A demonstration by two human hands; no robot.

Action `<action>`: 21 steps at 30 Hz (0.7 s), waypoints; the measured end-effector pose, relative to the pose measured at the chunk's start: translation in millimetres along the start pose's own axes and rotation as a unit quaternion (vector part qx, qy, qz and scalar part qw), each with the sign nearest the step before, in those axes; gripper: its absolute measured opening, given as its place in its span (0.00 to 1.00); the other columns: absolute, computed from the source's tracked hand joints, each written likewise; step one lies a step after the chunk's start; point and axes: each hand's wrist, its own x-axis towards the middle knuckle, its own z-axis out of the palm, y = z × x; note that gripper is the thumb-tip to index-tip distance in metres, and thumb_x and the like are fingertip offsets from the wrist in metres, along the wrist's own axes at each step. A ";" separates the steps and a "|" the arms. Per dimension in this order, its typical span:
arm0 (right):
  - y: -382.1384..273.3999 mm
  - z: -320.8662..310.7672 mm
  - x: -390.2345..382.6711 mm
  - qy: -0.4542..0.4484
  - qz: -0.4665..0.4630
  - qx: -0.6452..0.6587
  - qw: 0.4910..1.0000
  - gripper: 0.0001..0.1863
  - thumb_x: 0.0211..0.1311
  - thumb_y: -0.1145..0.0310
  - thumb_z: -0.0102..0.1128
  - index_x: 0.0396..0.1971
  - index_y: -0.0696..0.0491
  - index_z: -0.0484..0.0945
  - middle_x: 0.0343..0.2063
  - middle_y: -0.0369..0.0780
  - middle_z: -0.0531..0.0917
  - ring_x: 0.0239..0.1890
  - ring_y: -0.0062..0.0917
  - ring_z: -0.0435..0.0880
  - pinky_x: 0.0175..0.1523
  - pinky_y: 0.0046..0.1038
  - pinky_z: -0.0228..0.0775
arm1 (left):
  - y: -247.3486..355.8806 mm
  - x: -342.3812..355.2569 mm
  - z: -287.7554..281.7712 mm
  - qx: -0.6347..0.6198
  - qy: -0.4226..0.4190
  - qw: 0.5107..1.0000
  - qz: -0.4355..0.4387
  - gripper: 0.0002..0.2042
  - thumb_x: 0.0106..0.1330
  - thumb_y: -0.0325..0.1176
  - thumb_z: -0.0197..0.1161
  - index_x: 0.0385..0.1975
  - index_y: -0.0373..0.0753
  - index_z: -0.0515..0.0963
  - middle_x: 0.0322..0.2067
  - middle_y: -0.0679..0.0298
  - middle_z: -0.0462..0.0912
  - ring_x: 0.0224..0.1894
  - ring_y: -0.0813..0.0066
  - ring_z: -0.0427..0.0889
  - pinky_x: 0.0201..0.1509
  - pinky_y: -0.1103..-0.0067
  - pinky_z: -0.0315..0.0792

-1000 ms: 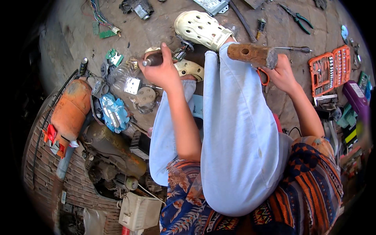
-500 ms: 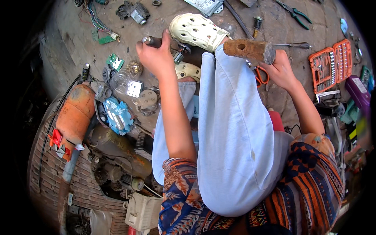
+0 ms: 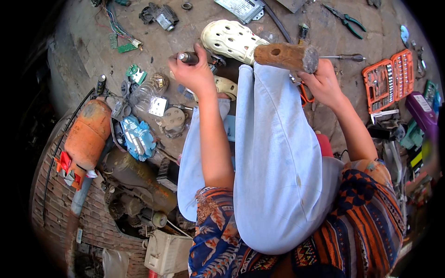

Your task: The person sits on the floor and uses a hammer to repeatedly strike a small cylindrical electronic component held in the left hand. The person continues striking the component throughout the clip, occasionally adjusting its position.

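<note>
My left hand [image 3: 197, 76] is closed around a short, thick metal rod [image 3: 187, 57], whose round, bare end points up; it could be a chisel or punch, but its lower end is hidden. In my right hand [image 3: 323, 83] is a hammer [image 3: 285, 56] with a heavy, rusty brown head and a worn grey striking face; the grip is mostly covered. The head hangs to the right of the rod, apart from it, in front of my leg. A cream clog [image 3: 229, 41] is on my foot between the two hands. Under the left hand, small metal parts are partly hidden.
Orange-handled scissors [image 3: 304, 95] and a screwdriver [image 3: 345, 57] lie near my right hand. Farther right is an open orange socket set [image 3: 388, 78]. Pliers [image 3: 345, 21] lie at the back. On the left are a rusty orange cylinder [image 3: 88, 132], a clear plastic bottle [image 3: 147, 91] and scrap parts.
My left hand and the rod have shifted slightly right and nearer to me. The hammer has moved a little left, so the gap between them is smaller.
</note>
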 end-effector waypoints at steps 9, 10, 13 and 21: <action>-79.3 19.4 51.3 -0.011 -0.091 -0.031 0.995 0.18 0.63 0.57 0.55 0.32 0.60 0.77 0.18 0.52 0.74 0.22 0.47 0.73 0.28 0.38 0.66 | -1.2 -6.3 -4.5 -0.053 -0.013 0.998 0.037 0.10 0.48 0.26 0.68 0.25 0.32 0.72 0.33 0.58 0.70 0.30 0.61 0.73 0.34 0.72 0.68; -82.8 25.2 54.6 -0.017 -0.094 -0.052 0.994 0.19 0.63 0.56 0.55 0.31 0.60 0.77 0.18 0.52 0.74 0.23 0.47 0.74 0.29 0.39 0.66 | 2.4 -6.6 -5.3 -0.068 -0.021 0.996 0.044 0.10 0.47 0.24 0.68 0.25 0.32 0.73 0.33 0.58 0.70 0.30 0.61 0.73 0.35 0.72 0.69; -91.5 51.0 72.8 -0.065 -0.059 -0.147 0.985 0.25 0.63 0.50 0.53 0.25 0.62 0.76 0.17 0.52 0.76 0.24 0.47 0.77 0.31 0.42 0.68 | -6.8 -6.6 -3.3 -0.097 -0.002 0.994 0.042 0.11 0.46 0.22 0.67 0.31 0.34 0.76 0.35 0.58 0.71 0.33 0.59 0.75 0.38 0.73 0.70; -120.8 30.5 86.3 0.018 -0.241 -0.022 0.970 0.23 0.67 0.52 0.49 0.29 0.61 0.77 0.15 0.46 0.71 0.18 0.31 0.70 0.27 0.31 0.64 | -13.5 -9.9 -2.4 -0.034 -0.027 0.996 0.074 0.08 0.51 0.27 0.66 0.27 0.34 0.74 0.33 0.55 0.71 0.33 0.56 0.74 0.38 0.69 0.70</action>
